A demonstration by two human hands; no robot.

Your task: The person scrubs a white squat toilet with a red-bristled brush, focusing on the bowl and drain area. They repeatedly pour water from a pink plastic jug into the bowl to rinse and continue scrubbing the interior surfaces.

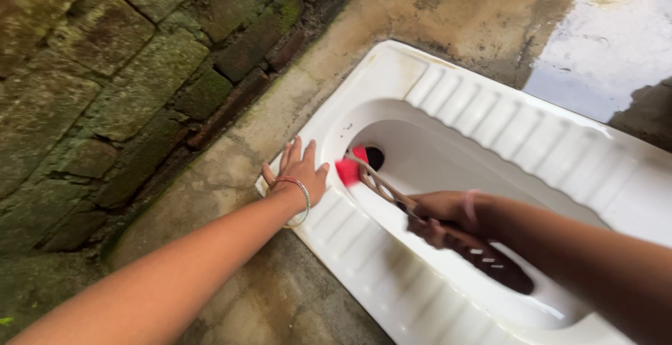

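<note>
A white squat toilet pan [448, 100] is set into a concrete floor, with ribbed footrests on both sides. My left hand [297, 171], with a thin bangle on the wrist, rests flat with fingers spread on the pan's near-left rim. My right hand [437, 215] grips the handle of a toilet brush [374, 180]. The brush's red head [350, 169] is down in the bowl beside the dark drain hole [375, 157].
A mossy brick and stone wall [119, 72] runs along the left. Stained concrete floor [455, 9] surrounds the pan, and a wet patch [602, 44] shines at the upper right. Dark water or shadow lies in the bowl's near end [507, 275].
</note>
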